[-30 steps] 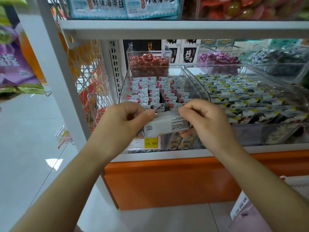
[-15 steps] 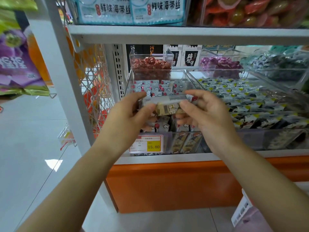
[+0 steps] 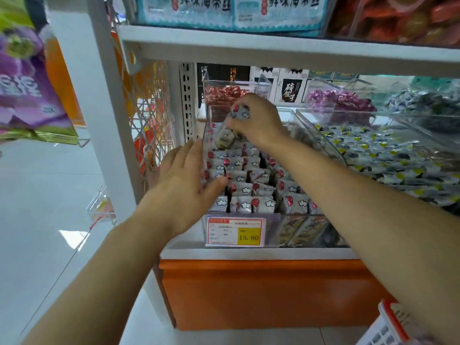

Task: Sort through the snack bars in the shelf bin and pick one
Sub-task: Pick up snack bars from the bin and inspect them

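A clear plastic shelf bin (image 3: 273, 230) holds several rows of grey-white snack bars (image 3: 242, 188) with red dots and cloud marks. My right hand (image 3: 258, 118) is over the back of the bin and pinches one snack bar (image 3: 227, 134), which hangs tilted with its top end between my fingers. My left hand (image 3: 184, 185) is at the bin's left side with straight, spread fingers; its thumb touches the bars in the left row. A price tag (image 3: 235, 231) reading 15.80 sits on the bin's front.
A second clear bin (image 3: 323, 135) of yellow-marked packets sits to the right. Smaller bins of red candy (image 3: 224, 93) and purple candy (image 3: 341, 100) stand behind. A white shelf (image 3: 273, 51) runs above. A white upright post (image 3: 109, 100) stands left, and a basket (image 3: 390, 327) at lower right.
My left hand has let go of the snack bar and dropped to the bin's left side. My right hand has carried the bar up and back over the bin, alone.
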A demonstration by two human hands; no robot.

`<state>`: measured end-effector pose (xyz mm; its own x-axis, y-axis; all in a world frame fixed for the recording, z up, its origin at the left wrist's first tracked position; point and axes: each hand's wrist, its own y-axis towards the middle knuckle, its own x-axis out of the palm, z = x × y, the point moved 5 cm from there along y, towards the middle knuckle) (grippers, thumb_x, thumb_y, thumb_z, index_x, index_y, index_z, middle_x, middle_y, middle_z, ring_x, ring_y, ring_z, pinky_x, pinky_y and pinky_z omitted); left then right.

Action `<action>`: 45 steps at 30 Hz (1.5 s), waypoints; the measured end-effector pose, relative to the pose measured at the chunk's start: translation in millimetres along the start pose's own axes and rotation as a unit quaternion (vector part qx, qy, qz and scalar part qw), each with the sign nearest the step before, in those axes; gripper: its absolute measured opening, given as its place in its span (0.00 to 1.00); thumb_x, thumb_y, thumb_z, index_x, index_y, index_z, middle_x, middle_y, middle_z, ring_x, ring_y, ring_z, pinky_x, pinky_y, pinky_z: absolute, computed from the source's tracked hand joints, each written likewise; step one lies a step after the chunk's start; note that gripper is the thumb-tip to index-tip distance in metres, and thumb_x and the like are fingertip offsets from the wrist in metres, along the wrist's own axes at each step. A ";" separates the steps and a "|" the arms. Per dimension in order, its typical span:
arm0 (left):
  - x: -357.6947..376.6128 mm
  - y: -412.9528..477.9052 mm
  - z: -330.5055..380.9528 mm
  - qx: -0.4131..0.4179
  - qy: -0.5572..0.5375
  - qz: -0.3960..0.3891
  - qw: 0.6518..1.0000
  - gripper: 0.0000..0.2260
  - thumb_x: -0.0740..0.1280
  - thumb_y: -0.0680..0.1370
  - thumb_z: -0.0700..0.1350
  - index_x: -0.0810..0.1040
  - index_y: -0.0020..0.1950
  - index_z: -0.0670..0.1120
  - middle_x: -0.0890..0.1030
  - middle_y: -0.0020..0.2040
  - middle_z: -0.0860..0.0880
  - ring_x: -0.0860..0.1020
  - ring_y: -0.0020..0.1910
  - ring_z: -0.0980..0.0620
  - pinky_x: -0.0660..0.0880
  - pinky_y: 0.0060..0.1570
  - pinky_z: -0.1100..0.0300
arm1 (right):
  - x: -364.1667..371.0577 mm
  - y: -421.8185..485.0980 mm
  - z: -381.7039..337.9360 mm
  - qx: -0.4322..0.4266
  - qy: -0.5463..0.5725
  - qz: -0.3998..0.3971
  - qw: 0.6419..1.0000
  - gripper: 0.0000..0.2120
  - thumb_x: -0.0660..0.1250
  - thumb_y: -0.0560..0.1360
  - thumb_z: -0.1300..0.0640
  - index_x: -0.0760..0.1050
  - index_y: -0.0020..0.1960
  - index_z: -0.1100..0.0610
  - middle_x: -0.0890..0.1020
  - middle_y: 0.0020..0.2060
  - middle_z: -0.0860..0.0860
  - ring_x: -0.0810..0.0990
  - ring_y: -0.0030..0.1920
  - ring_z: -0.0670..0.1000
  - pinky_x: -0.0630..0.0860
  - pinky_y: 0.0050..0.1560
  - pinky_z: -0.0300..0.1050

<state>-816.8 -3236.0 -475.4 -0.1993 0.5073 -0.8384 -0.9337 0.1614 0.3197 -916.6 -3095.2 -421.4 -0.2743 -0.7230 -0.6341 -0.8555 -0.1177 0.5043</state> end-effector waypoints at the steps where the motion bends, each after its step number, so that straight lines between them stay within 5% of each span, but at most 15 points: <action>1: 0.6 -1.3 -0.1 -0.004 -0.007 0.001 1.000 0.36 0.55 0.75 0.62 0.46 0.77 0.49 0.50 0.77 0.49 0.46 0.75 0.51 0.48 0.71 0.51 | 6.8 2.3 -1.2 -0.017 -0.021 -0.015 1.000 0.13 0.71 0.72 0.56 0.74 0.54 0.59 0.75 0.46 0.51 0.71 0.45 0.46 0.67 0.40 0.36; 4: 3.4 -1.1 7.4 -0.012 -0.018 0.026 0.999 0.34 0.56 0.77 0.61 0.47 0.77 0.48 0.53 0.77 0.49 0.48 0.75 0.51 0.50 0.71 0.52 | 26.5 4.8 0.7 -0.041 -0.096 -0.081 0.991 0.12 0.72 0.71 0.54 0.75 0.51 0.58 0.76 0.44 0.50 0.72 0.43 0.47 0.68 0.38 0.38; 8: 4.1 0.7 13.3 -0.027 -0.025 0.060 0.998 0.33 0.57 0.77 0.60 0.50 0.76 0.48 0.56 0.76 0.48 0.51 0.74 0.50 0.52 0.71 0.53 | 46.0 6.9 15.2 -0.033 -0.222 -0.183 0.957 0.08 0.66 0.75 0.51 0.81 0.47 0.52 0.80 0.51 0.52 0.72 0.58 0.55 0.70 0.58 0.52; 13: -0.1 -1.9 6.6 -0.023 -0.047 0.042 0.998 0.32 0.57 0.77 0.60 0.51 0.76 0.50 0.60 0.74 0.49 0.52 0.73 0.51 0.54 0.69 0.52 | 29.8 33.5 15.2 0.028 -0.104 -0.126 0.986 0.11 0.63 0.77 0.57 0.82 0.50 0.60 0.84 0.49 0.54 0.81 0.52 0.54 0.74 0.55 0.44; 22: -0.9 -0.2 7.6 -0.032 -0.074 0.033 0.996 0.30 0.57 0.77 0.59 0.52 0.76 0.51 0.61 0.74 0.49 0.54 0.72 0.50 0.55 0.68 0.52 | 55.5 42.9 9.6 -0.028 -0.253 -0.151 0.955 0.03 0.71 0.72 0.59 0.82 0.45 0.56 0.84 0.46 0.50 0.80 0.52 0.50 0.76 0.57 0.47; 26: -1.3 0.5 7.2 -0.033 -0.074 0.030 0.996 0.30 0.56 0.78 0.59 0.51 0.76 0.51 0.61 0.74 0.49 0.53 0.72 0.50 0.56 0.68 0.52 | 32.1 40.9 -0.5 -0.019 -0.141 -0.081 0.987 0.06 0.63 0.77 0.59 0.77 0.49 0.60 0.80 0.47 0.53 0.79 0.49 0.52 0.75 0.51 0.44; 30: -5.2 -0.2 6.9 -0.031 -0.067 0.032 0.997 0.28 0.55 0.79 0.58 0.53 0.76 0.51 0.60 0.74 0.48 0.54 0.73 0.49 0.56 0.68 0.52 | -21.1 14.8 -14.1 0.008 0.031 0.094 0.995 0.04 0.63 0.78 0.58 0.73 0.49 0.59 0.75 0.44 0.50 0.74 0.41 0.41 0.70 0.37 0.24; 33: -16.8 -2.0 11.1 -0.017 -0.055 0.099 0.993 0.24 0.58 0.80 0.53 0.61 0.74 0.48 0.63 0.73 0.47 0.57 0.72 0.48 0.57 0.68 0.55 | -53.9 -21.1 -8.3 0.071 0.160 0.175 0.969 0.03 0.62 0.78 0.60 0.70 0.46 0.59 0.77 0.45 0.52 0.79 0.41 0.45 0.76 0.35 0.32; 38: -30.2 -15.7 32.9 0.047 -0.110 0.169 0.978 0.19 0.59 0.79 0.49 0.70 0.69 0.47 0.73 0.62 0.50 0.71 0.59 0.55 0.68 0.57 0.68 | -83.6 -84.8 2.4 0.149 0.289 0.132 0.936 0.07 0.62 0.78 0.64 0.71 0.42 0.57 0.80 0.42 0.53 0.81 0.34 0.48 0.78 0.31 0.39; 42: -22.2 -29.2 51.1 0.058 -0.245 0.074 0.965 0.22 0.58 0.76 0.57 0.70 0.69 0.52 0.76 0.51 0.60 0.74 0.50 0.66 0.70 0.43 0.78 | -91.5 -127.8 11.9 0.193 0.350 0.139 0.906 0.07 0.64 0.77 0.62 0.73 0.40 0.57 0.80 0.38 0.54 0.80 0.33 0.48 0.77 0.31 0.39; 45: -14.3 -36.2 62.0 0.050 -0.311 0.013 0.949 0.28 0.59 0.70 0.61 0.71 0.67 0.52 0.78 0.49 0.57 0.77 0.45 0.64 0.74 0.41 0.73 | -90.6 -148.1 16.0 0.197 0.368 0.153 0.896 0.08 0.64 0.77 0.62 0.74 0.39 0.57 0.80 0.36 0.53 0.79 0.31 0.47 0.76 0.31 0.38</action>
<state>-761.7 -3196.7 -447.7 0.0216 0.9089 -0.4164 -0.8919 0.2057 0.4027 -772.0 -3001.4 -448.0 -0.2828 -0.9504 0.1296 -0.9182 0.3073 0.2499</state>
